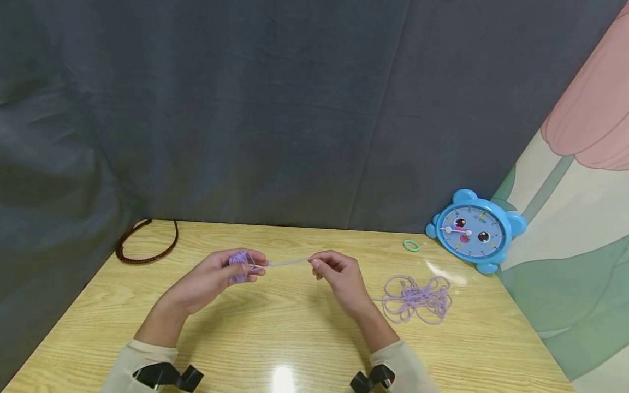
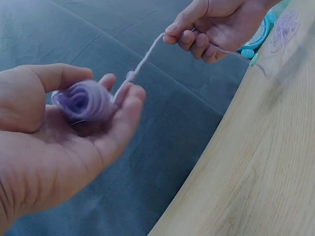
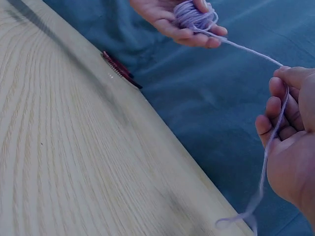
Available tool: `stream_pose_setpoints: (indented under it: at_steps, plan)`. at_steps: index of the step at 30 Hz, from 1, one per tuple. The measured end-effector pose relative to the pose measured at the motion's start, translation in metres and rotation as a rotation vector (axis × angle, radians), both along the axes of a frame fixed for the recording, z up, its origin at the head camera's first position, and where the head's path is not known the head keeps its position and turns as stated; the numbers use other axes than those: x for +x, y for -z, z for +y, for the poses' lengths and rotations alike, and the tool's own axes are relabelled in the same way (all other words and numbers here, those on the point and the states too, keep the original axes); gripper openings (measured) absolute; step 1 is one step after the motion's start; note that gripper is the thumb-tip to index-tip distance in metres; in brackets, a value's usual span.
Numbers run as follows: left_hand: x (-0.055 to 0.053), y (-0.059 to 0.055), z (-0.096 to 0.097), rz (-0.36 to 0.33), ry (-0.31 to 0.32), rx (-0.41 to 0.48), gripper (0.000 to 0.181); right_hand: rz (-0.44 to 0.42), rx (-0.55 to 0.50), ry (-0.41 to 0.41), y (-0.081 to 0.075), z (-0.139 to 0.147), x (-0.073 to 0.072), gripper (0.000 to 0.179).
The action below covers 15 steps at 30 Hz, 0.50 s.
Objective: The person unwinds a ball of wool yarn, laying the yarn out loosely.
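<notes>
A small wound ball of purple yarn (image 1: pixel 239 266) lies in my left hand (image 1: pixel 214 278), held between the thumb and the fingers above the table. From it a strand of yarn (image 3: pixel 251 50) runs taut to my right hand (image 1: pixel 341 278), which pinches it between thumb and forefinger. Past that pinch the strand crosses the right palm and hangs down, as the right wrist view shows. A loose, looped heap of the same yarn (image 1: pixel 416 299) rests on the table to the right of my right hand.
A blue animal-shaped clock (image 1: pixel 474 232) leans at the table's back right. Near it lies a small green ring (image 1: pixel 411 245). A dark brown braided band (image 1: pixel 147 259) is at the back left. The wooden table (image 1: pixel 275 338) ends at a dark curtain (image 1: pixel 255 109).
</notes>
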<state>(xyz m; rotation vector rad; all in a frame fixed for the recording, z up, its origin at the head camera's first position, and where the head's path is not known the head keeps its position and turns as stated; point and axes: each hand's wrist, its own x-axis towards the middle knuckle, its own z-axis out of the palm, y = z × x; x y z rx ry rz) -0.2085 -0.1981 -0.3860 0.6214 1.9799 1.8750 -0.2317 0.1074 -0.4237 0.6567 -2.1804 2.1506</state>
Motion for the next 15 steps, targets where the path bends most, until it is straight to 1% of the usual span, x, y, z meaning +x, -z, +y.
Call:
stream_pose_setpoints:
  at_steps: [3, 4, 8, 11, 15]
  plan:
    - [0.001, -0.001, -0.001, 0.026, 0.013, -0.071, 0.04, 0.005, -0.007, 0.004, -0.001, 0.005, 0.0, 0.028]
    - [0.001, -0.002, -0.001, 0.029, 0.017, -0.093, 0.041, 0.005, -0.011, 0.006, -0.001, 0.006, 0.0, 0.024]
    - [0.002, -0.004, -0.002, 0.03, 0.034, -0.132, 0.048, -0.001, -0.021, 0.017, -0.001, 0.014, 0.001, 0.013]
    - [0.002, -0.005, -0.002, 0.011, 0.01, -0.142, 0.046, -0.012, -0.023, 0.039, -0.002, 0.021, 0.001, 0.011]
    - [0.003, -0.006, -0.001, -0.006, -0.047, -0.151, 0.035, -0.018, -0.007, 0.07, -0.003, 0.031, 0.0, 0.012]
